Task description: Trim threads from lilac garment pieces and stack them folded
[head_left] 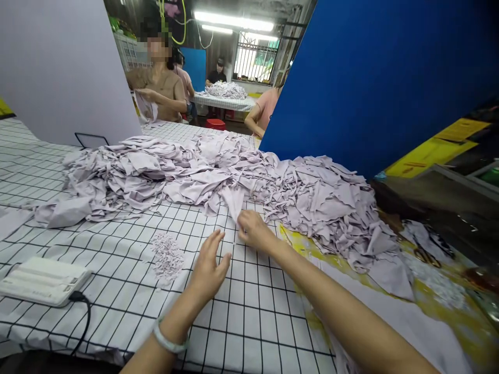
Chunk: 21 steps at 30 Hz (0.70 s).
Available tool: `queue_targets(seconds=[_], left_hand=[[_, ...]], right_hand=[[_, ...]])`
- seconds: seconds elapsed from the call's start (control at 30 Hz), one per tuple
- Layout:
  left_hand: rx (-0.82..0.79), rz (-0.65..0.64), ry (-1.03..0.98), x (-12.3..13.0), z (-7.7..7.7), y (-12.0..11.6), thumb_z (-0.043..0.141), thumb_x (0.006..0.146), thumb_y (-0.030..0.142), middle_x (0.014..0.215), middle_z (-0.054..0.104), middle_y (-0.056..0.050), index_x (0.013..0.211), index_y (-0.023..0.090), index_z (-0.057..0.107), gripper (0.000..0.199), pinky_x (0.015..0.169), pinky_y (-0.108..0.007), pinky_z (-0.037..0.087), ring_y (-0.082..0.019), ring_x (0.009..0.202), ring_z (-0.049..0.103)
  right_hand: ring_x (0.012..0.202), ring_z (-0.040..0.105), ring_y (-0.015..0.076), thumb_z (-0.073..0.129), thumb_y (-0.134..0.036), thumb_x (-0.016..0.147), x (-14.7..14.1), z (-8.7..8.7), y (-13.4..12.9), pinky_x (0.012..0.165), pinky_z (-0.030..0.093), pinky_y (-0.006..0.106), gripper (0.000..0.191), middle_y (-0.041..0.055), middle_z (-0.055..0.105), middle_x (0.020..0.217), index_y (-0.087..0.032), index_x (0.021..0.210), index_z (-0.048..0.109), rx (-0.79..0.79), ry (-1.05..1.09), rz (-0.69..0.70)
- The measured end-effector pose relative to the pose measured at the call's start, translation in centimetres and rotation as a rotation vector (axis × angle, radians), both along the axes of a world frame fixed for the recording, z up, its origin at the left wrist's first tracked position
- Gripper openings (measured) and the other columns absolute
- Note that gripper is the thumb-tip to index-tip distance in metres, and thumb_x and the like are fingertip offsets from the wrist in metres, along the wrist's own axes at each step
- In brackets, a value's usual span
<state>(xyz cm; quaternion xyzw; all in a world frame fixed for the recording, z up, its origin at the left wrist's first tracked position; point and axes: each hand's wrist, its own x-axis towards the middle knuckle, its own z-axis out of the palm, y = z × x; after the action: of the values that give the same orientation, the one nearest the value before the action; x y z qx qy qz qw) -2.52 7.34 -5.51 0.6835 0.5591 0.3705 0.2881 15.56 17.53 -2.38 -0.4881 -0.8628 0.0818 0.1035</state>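
Note:
A long heap of pale lilac cloth pieces lies across the table, covered with a white and black checked cloth. My right hand is closed on the lower end of a cloth piece, whose upper part still lies against the heap. To its left, my left hand hovers over the checked cloth, fingers apart and holding nothing. A bracelet circles my left wrist. Small lilac scraps form a little pile left of my left hand.
A white power bank with a black cable sits at the left. Scissors lie at the right on yellow sheeting. A blue panel and a pale panel stand behind the heap. A person handles cloth beyond it.

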Motion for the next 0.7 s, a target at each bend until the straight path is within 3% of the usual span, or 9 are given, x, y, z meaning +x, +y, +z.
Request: queue_targets(seconds=[0.1,0.2,0.27,0.37,0.47,0.53,0.6,0.67,0.7], left_hand=[[0.154,-0.057,0.23,-1.2,-1.3,-0.7,0.049,0.086,0.015,0.156,0.041,-0.015,0.145,0.019,0.044,0.059,0.119,-0.058,0.033,-0.034,0.149,0.029],[0.158,-0.152,0.415,-2.0,-2.1,-2.5,0.049,0.08,0.006,0.15,0.048,-0.016,0.138,0.016,0.051,0.06,0.115,-0.061,0.038,-0.038,0.146,0.034],[0.147,-0.174,0.466,-2.5,-1.9,-3.7,0.048,0.079,0.003,0.147,0.051,-0.018,0.133,0.013,0.056,0.055,0.114,-0.06,0.039,-0.039,0.143,0.038],[0.142,-0.232,0.469,-3.1,-1.1,-5.4,0.048,0.084,0.006,0.148,0.05,-0.017,0.133,0.014,0.056,0.051,0.116,-0.062,0.035,-0.037,0.144,0.036],[0.131,-0.487,0.447,-2.9,-0.6,-6.9,0.062,0.086,0.024,0.157,0.039,-0.015,0.141,0.022,0.049,0.057,0.116,-0.071,0.024,-0.04,0.148,0.028],[0.155,-0.573,0.404,-2.5,-0.2,-7.6,0.066,0.085,0.029,0.154,0.044,-0.015,0.128,0.023,0.059,0.044,0.114,-0.076,0.021,-0.042,0.146,0.031],[0.203,-0.532,0.279,-2.3,1.4,-8.2,0.059,0.088,0.023,0.134,0.062,-0.015,0.102,0.02,0.067,0.016,0.11,-0.072,0.032,-0.039,0.135,0.047],[0.187,-0.468,0.059,-2.9,4.5,-8.9,0.053,0.091,0.018,0.106,0.071,-0.011,0.089,0.02,0.065,0.013,0.097,-0.055,0.051,-0.029,0.11,0.063],[0.131,-0.444,-0.072,-3.3,6.5,-9.3,0.054,0.091,0.02,0.097,0.071,-0.009,0.093,0.02,0.065,0.012,0.084,-0.043,0.057,-0.024,0.096,0.067]], right_hand=[[0.093,0.056,0.0222,0.055,-0.01,0.074,1.5,-0.3,-10.1,0.109,0.034,0.045,0.012,0.0051,0.062,0.089,-0.021,0.08,0.056,-0.113,0.043,0.267],[0.088,0.056,0.0199,0.052,-0.008,0.076,2.7,-0.3,-18.9,0.107,0.036,0.045,0.014,0.0026,0.06,0.085,-0.022,0.08,0.051,-0.249,0.133,0.27],[0.085,0.054,0.0191,0.05,-0.007,0.079,3.3,-0.2,-22.4,0.102,0.04,0.043,0.015,0.002,0.059,0.082,-0.022,0.08,0.049,-0.29,0.184,0.208],[0.082,0.054,0.0185,0.047,-0.007,0.084,3.9,-0.1,-24.5,0.097,0.044,0.043,0.014,0.0019,0.058,0.08,-0.021,0.083,0.051,-0.298,0.276,0.132],[0.084,0.058,0.019,0.046,-0.012,0.091,4.7,0.5,-25.0,0.092,0.048,0.041,0.013,0.0036,0.062,0.085,-0.022,0.091,0.055,-0.273,0.439,0.034],[0.086,0.062,0.0197,0.049,-0.016,0.093,5.5,1.7,-25.4,0.083,0.052,0.035,0.011,0.0045,0.065,0.089,-0.023,0.095,0.058,-0.242,0.551,-0.049],[0.086,0.065,0.02,0.054,-0.019,0.092,6.7,3.9,-26.1,0.074,0.053,0.031,0.01,0.0042,0.068,0.09,-0.025,0.096,0.062,-0.187,0.648,-0.137],[0.082,0.066,0.0196,0.061,-0.021,0.089,8.0,6.8,-26.9,0.068,0.053,0.029,0.009,0.0031,0.069,0.089,-0.027,0.094,0.065,-0.078,0.78,-0.278],[0.076,0.065,0.0188,0.064,-0.023,0.087,8.6,8.3,-27.0,0.063,0.052,0.027,0.007,0.0024,0.069,0.086,-0.027,0.092,0.067,-0.023,0.864,-0.374]])
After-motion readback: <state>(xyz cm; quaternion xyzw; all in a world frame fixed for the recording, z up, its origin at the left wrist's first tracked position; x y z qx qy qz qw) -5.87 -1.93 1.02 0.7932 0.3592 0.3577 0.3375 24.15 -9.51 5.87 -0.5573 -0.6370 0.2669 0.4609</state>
